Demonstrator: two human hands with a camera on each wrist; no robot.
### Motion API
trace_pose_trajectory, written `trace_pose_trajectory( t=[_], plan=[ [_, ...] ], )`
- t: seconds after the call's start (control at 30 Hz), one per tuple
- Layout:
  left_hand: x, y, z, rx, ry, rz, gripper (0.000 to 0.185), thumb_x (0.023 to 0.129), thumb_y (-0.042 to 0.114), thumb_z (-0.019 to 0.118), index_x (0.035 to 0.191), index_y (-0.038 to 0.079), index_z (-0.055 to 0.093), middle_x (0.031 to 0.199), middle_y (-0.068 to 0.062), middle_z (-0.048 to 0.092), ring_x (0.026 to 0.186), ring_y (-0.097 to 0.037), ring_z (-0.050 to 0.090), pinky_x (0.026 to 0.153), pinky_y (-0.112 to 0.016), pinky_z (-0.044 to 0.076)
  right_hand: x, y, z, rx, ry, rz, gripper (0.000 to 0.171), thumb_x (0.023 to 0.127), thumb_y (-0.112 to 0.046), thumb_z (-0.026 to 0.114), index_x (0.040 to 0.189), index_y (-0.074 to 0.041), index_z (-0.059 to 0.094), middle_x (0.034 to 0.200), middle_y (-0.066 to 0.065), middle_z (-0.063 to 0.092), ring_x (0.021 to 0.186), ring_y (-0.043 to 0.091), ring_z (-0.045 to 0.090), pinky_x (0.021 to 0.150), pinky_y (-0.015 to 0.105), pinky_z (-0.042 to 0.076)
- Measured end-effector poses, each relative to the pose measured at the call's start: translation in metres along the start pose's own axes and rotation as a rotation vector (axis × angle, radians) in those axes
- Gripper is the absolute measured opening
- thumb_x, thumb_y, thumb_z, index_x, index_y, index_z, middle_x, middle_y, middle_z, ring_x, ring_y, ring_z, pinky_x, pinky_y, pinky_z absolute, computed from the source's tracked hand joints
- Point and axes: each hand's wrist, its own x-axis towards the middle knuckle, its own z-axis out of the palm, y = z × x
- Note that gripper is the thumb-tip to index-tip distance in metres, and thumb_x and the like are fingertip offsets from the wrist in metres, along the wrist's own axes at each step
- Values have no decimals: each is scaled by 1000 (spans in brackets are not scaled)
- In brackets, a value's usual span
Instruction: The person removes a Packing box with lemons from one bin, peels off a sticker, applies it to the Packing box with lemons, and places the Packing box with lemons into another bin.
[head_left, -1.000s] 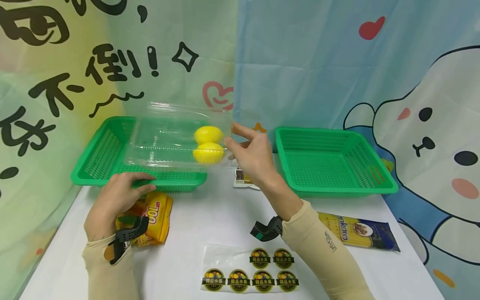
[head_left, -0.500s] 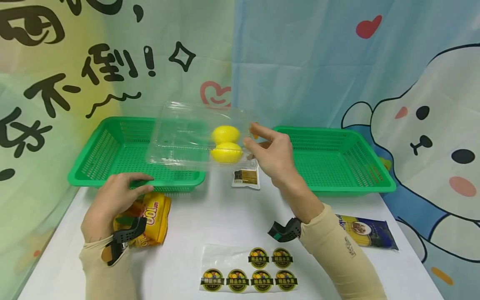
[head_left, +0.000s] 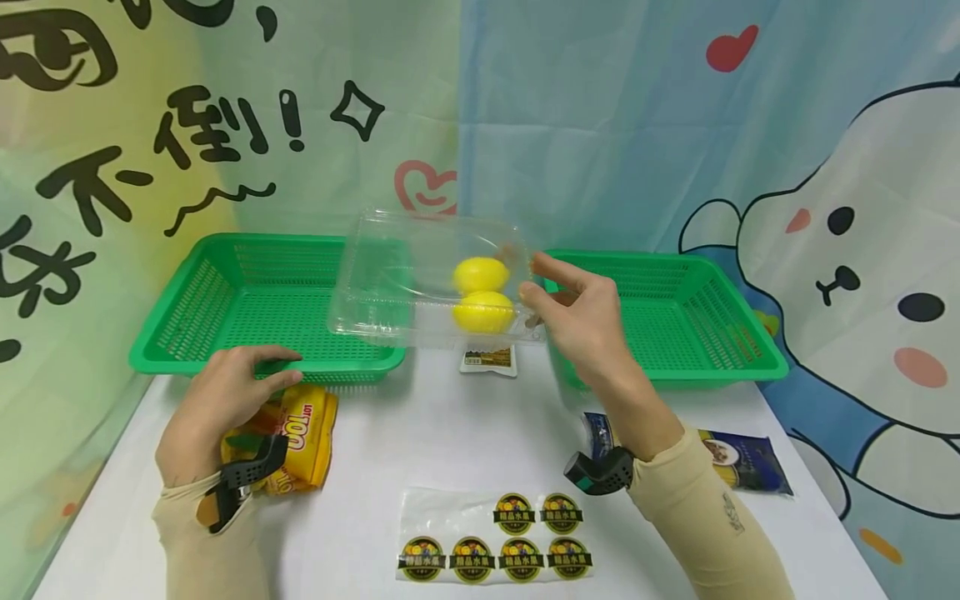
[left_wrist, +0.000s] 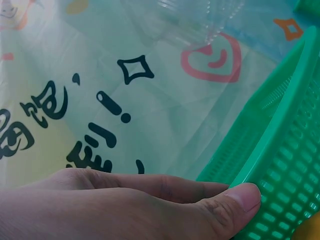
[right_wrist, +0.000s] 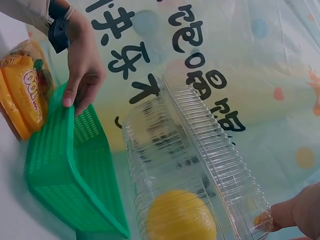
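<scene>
We hold the box point(head_left: 390, 267) up roughly between the left basket point(head_left: 352, 367) and right basket point(head_left: 675, 376), its right end pinched by our right hand point(head_left: 583, 312); gripped there alone, it could sag, rolling the lemons point(head_left: 483, 312) leftward. Our left hand point(head_left: 228, 390) pinches the left basket's near rim.

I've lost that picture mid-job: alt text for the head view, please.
A person's right hand holds up a clear plastic box with two lemons inside, while the left hand grips the near rim of the left green basket. A second green basket, a yellow packet and a sticker sheet sit on the white table.
</scene>
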Motion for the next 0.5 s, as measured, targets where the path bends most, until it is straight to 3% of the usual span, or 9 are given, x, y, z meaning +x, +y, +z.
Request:
trace_pose_trajectory(
  t=[0.23,0.5],
  plan=[
    [-1,0,0,7,-6,5,40,101,34,71,133,10,71,139,-28,63,129,-53,53,100,-72,46,-8,5,-13,-48,-3,13,52,103,-21,68,153,-19,54,151,2,61,91,14,69,85,31,57],
    [-1,0,-1,12,-9,9,45,102,40,68,137,12,68,142,-27,62,131,-53,52,98,-71,47,-20,14,-26,-88,3,50,51,103,-25,69,152,-22,55,151,0,61,100,14,69,85,28,58]
  ],
)
